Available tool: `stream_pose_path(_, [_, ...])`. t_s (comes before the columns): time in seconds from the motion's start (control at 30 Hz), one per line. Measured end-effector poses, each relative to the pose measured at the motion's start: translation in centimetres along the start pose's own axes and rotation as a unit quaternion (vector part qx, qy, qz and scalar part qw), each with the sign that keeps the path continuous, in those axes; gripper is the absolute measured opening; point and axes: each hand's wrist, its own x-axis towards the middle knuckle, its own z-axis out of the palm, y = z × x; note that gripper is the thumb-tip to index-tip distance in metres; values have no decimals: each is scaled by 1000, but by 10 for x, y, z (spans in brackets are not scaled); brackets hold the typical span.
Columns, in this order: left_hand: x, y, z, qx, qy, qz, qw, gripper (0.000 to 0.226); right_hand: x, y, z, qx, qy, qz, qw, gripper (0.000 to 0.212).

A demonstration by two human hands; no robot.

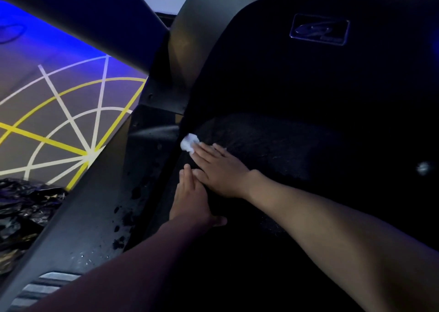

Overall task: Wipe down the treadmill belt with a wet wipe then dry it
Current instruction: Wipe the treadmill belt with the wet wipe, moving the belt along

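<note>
Dimly, under blue light, the dark treadmill belt (273, 140) fills the middle of the view, its front end tucked beneath the black motor hood (285, 74) at twelve o'clock; the hood bears one framed badge (319, 29); at nine o'clock lies a grey floor (59, 121) marked with yellow and white lines, and at eight o'clock a heap of crumpled black plastic (21, 207); there is one wipe (189, 142), white and bunched, lying on the belt's front left corner; two bare hands are in view; the right hand (219, 169) presses the wipe under straight, flat fingers; the left hand (191, 199) rests flat on the belt at seven o'clock from it, fingers extended and holding nothing, its fingertips just beside the right thumb; the grey side rail (95, 205), spotted with dark droplets, borders the belt at its left edge, touching neither hand; one pale blurred spot (422, 168) shows at three o'clock; bare belt stretches between it and the hands.
</note>
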Motion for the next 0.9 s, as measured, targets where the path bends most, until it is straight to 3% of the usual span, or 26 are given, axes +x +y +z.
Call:
stream_pose_path(0.07, [-1, 1, 0, 18, 0, -11, 1000, 136, -4, 13, -3, -35, -1, -10, 999, 61])
stream_pose_path(0.17, [-1, 5, -1, 38, -5, -22, 999, 135, -10, 15, -2, -9, 33, 87, 996, 63])
stream_pose_path(0.27, [-2, 8, -2, 52, -10, -28, 998, 134, -21, -1, 12, -42, 17, -4, 999, 61])
stream_pose_path(0.33, [-3, 8, -2, 58, -11, -34, 998, 134, -24, 15, 4, -72, 1, -16, 997, 62])
stream_pose_path(0.43, [-3, 12, -2, 75, -12, -40, 996, 133, -27, 34, -4, -59, 28, 128, 990, 66])
stream_pose_path(0.47, [-2, 13, -2, 79, -12, -42, 996, 133, -30, 29, 0, -58, 33, 127, 990, 67])
stream_pose_path(0.6, [0, 16, -1, 91, -15, -50, 994, 132, -49, 14, 11, -82, -10, -19, 996, 65])
stream_pose_path(0.73, [2, 18, 1, 103, -16, -58, 993, 135, -50, 36, 1, -41, 29, 147, 988, 68])
stream_pose_path(0.87, [4, 19, 1, 103, -17, -60, 993, 135, -71, 18, 10, -80, -18, -6, 997, 69])
stream_pose_path(0.9, [3, 19, 1, 104, -17, -60, 993, 135, -72, 25, 8, -84, -14, -5, 996, 68])
